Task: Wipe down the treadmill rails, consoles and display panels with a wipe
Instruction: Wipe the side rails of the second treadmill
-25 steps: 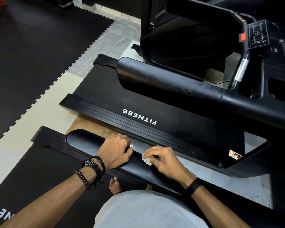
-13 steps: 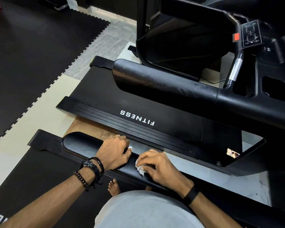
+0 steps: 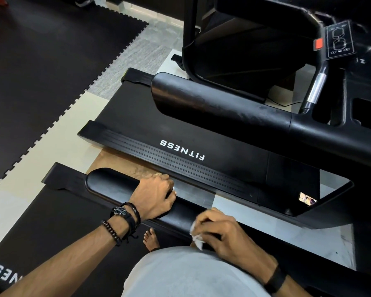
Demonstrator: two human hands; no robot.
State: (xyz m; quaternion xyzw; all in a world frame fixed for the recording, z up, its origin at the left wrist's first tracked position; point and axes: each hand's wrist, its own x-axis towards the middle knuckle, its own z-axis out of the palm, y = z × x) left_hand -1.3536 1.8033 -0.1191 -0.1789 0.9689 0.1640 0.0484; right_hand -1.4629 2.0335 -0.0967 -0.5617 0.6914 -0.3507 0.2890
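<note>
- Two hands are on the near handrail [image 3: 124, 187], the padded black rail of the treadmill the person stands on.
- Left hand [image 3: 156, 196] sits close to the rail's rounded end, fingers curled over the far edge, palm flat on the top; it grips the rail and nothing else.
- Right hand [image 3: 225, 234] is further along the same rail, nearer the body, fingers bunched and curled round a crumpled white wipe [image 3: 196, 234].
- The wipe pokes out from the left side of that hand, on the side facing the left hand, pressed against the rail's near edge; there is a stretch of bare rail between it and the left hand.
- Beyond the rail lies a second treadmill, its side rail [image 3: 180, 166] marked FITNESS running parallel, and its own thick handrail [image 3: 223, 112] above that.
- Its control panel [image 3: 338, 39] with a red button [image 3: 319, 44] sits at the top right, well apart from both hands.
- A bare foot [image 3: 151, 239] shows on the belt below the near rail.
</note>
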